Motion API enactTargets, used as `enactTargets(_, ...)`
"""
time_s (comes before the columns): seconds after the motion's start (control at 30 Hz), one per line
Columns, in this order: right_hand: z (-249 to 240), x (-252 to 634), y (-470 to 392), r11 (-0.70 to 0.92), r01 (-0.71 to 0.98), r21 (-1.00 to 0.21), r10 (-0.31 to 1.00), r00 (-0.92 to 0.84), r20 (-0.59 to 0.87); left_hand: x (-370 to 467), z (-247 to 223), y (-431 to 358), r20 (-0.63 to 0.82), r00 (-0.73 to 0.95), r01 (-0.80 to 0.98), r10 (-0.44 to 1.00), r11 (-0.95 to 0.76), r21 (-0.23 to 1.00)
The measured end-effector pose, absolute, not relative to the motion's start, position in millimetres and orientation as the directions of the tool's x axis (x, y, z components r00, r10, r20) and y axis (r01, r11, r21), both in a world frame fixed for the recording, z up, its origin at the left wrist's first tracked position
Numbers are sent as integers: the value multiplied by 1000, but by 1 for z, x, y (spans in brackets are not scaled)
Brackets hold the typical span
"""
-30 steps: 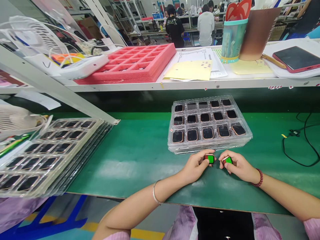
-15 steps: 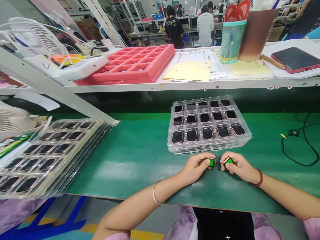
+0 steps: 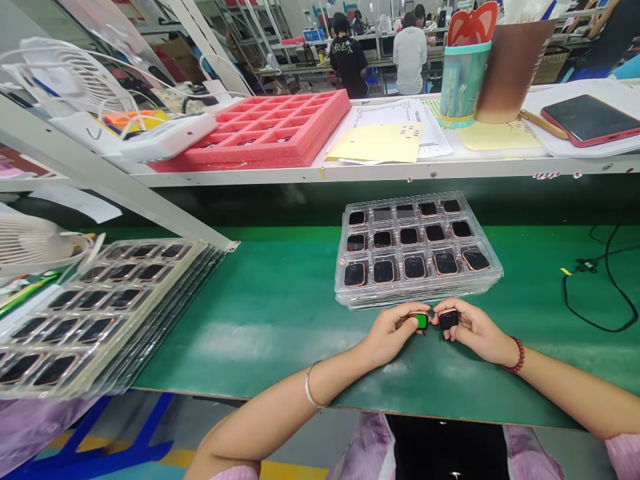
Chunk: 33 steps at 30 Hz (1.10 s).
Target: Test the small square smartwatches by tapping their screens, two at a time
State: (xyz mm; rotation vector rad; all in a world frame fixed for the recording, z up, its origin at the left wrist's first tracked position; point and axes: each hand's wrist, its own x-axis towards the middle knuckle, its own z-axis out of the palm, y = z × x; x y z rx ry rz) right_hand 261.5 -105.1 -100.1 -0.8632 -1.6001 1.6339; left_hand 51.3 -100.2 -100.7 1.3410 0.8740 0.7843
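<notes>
Between its thumb and fingers, my left hand (image 3: 396, 333) pinches a smartwatch body (image 3: 421, 321) whose screen is lit bright green. Close beside it, my right hand (image 3: 475, 331) grips a second smartwatch body (image 3: 449, 319), its screen dark and turned upward. Both hands are held over the green table (image 3: 260, 313), just in front of a stack of clear plastic trays (image 3: 420, 288). The top tray holds rows of square, dark-screened watch bodies with copper-coloured edges; a few of its back pockets look different, and I cannot tell what is in them.
Another stack of trays with dark watch bodies (image 3: 121, 299) stands at the left. A black cable (image 3: 607, 280) lies at the right. On the shelf above are a pink foam tray (image 3: 280, 130), papers (image 3: 375, 141), a teal cup (image 3: 465, 83) and a phone (image 3: 595, 119). A white post (image 3: 165, 207) slants down at left.
The watch in my right hand has gone from a green screen to a dark one and is turned more upright. My right hand has shifted slightly left, closer to the left one.
</notes>
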Motion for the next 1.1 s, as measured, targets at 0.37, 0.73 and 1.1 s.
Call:
enactTargets(0.37,-102,261,-105,-4,-3,-1000,841,-540,-2,52,-108,-100,-81,483,-1,872,93,996)
enactTargets(0.73,-105,263,-106,24,17,-1000,837,-547,11,50,-111,-98,-64,449,111,891,15,994)
enactTargets(1.1,-111,263,-107,34,58,-998,841,-541,-2,50,-105,-99,-57,426,220,903,-43,975)
